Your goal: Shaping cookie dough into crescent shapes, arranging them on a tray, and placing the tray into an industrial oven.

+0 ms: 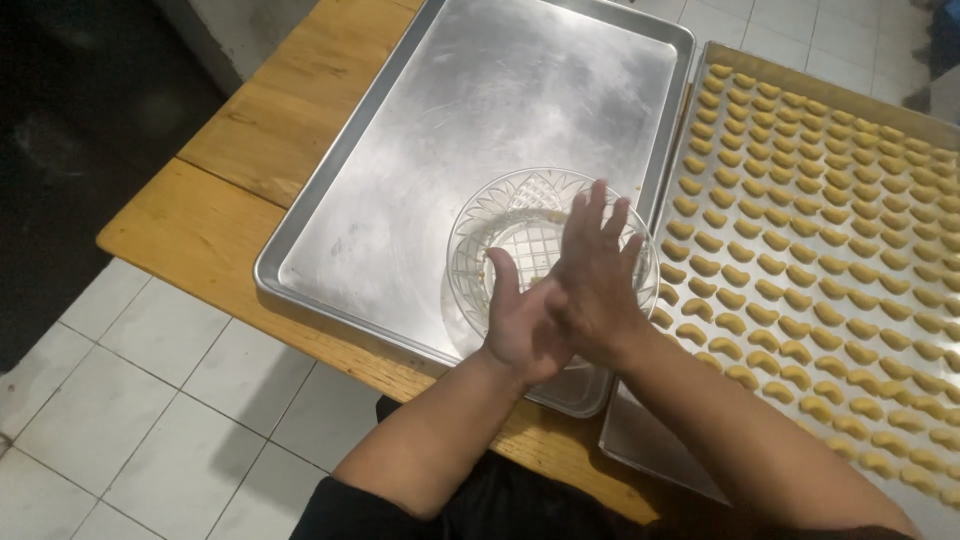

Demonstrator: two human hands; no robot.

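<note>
Dough looks like it's being rolled between flat palms: left hand (520, 325) underneath, right hand (592, 272) pressed on top, fingers straight, over the glass bowl (505, 225) on the bare tray (420, 150). Whatever's pinched inside can't be seen. Crescent cookies (800, 260) are lined up rightward; curving is probably needed next.

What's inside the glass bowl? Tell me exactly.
The glass bowl on the empty metal tray looks nearly empty: only its cut pattern and a few yellowish crumbs show. The left hand and right hand, pressed together above it, cover its near right part.
</note>
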